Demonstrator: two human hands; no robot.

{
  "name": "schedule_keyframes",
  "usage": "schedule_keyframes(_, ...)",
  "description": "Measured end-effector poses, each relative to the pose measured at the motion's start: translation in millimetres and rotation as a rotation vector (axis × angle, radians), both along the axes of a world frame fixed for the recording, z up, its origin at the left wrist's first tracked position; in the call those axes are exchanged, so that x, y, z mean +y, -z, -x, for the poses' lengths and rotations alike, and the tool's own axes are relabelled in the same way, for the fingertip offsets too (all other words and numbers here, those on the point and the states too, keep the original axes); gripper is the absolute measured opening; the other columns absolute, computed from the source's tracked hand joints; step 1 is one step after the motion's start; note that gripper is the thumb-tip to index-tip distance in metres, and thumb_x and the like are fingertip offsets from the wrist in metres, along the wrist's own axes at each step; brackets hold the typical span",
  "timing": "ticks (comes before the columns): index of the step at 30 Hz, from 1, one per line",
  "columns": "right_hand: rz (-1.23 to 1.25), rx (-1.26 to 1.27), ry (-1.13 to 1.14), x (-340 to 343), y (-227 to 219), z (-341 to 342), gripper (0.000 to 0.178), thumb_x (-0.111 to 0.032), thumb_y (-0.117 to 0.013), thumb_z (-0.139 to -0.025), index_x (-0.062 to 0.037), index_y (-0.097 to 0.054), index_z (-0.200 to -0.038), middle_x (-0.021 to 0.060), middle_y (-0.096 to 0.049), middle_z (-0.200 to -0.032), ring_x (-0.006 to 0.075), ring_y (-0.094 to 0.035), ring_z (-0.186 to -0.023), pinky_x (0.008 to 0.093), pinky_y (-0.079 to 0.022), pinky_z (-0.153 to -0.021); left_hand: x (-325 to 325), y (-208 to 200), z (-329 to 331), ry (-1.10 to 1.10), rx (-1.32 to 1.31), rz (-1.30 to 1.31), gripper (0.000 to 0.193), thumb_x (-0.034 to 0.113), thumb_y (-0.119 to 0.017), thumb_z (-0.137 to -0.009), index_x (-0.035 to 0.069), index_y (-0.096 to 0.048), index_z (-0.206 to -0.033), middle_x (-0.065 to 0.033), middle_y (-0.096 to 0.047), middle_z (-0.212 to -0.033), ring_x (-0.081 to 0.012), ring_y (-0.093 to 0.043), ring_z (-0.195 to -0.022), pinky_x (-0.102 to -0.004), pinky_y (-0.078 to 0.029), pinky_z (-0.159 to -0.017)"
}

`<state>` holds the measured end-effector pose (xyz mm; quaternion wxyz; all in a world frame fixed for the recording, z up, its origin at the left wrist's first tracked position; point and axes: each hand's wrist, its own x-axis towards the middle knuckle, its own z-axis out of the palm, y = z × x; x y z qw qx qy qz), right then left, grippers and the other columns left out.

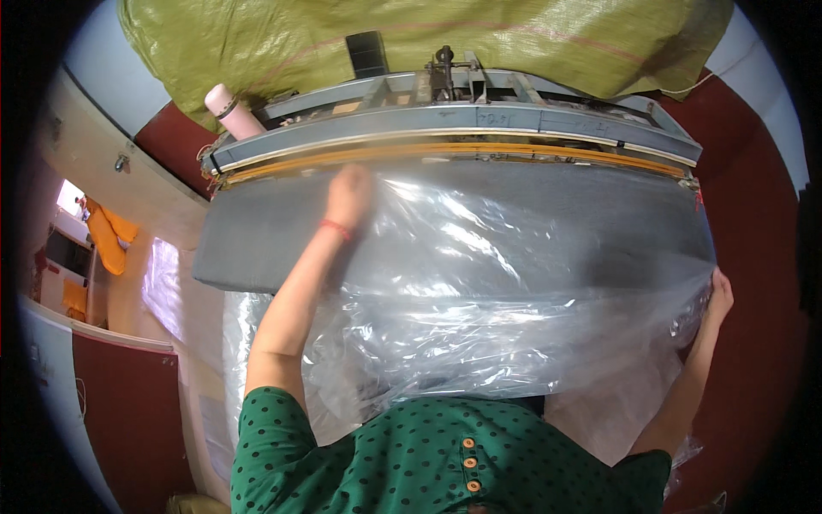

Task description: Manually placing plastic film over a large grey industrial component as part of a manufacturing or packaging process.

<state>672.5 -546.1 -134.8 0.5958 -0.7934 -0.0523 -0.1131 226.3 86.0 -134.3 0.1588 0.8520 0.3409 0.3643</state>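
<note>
A clear plastic sheet (462, 248) lies across the grey padded surface (257, 231) of a machine and hangs in shiny folds over its near edge. My left hand (349, 195), with a red thread at the wrist, is closed on the sheet's left part near the far side of the surface; it is slightly blurred. At the right end, my right hand (722, 293) grips the sheet by its edge at the corner of the surface. Some of the right hand's fingers are hidden.
Behind the surface run an orange strip (548, 150) and a grey metal frame (479, 117). A pink bottle (235, 113) leans at the frame's left end. A yellow-green tarp (548, 38) covers the back. An open doorway (111, 248) is at left.
</note>
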Motion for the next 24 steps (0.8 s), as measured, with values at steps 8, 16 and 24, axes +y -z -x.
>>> schedule_keyframes(8,0.118,-0.29,-0.05,205.8,9.9,-33.5,0.023,-0.024,-0.056,-0.082,-0.0013,-0.059,-0.086,0.0038,-0.058,-0.076,0.0115,-0.052,-0.071,0.0252,-0.042,-0.065,69.3,-6.3,37.5,-0.404,-0.393,-0.017,0.016,0.016,-0.046,-0.082,0.001,-0.048,-0.077,-0.0142,-0.053,-0.072,-0.0229,-0.051,-0.068,-0.033,-0.041,-0.066)
schedule_keyframes(16,-0.057,-0.28,-0.03,289.3,18.5,-36.9,0.019,-0.018,-0.064,-0.076,-0.0013,-0.055,-0.076,0.0013,-0.056,-0.066,0.0087,-0.049,-0.058,0.0231,-0.041,-0.056,117.9,15.9,60.3,-0.393,-0.599,0.272,0.015,0.015,-0.056,-0.077,0.003,-0.051,-0.07,-0.0018,-0.051,-0.063,-0.0078,-0.045,-0.055,-0.0222,-0.039,-0.051)
schedule_keyframes(24,-0.261,-0.183,-0.061,280.7,6.5,-35.7,0.013,-0.013,-0.057,-0.078,-0.0016,-0.05,-0.08,0.0045,-0.054,-0.063,0.0104,-0.051,-0.053,0.0238,-0.042,-0.047,112.0,1.5,60.4,-0.583,-0.748,0.252,0.014,0.01,-0.041,-0.08,-0.002,-0.049,-0.079,-0.0053,-0.052,-0.063,-0.0112,-0.047,-0.05,-0.0241,-0.039,-0.046)
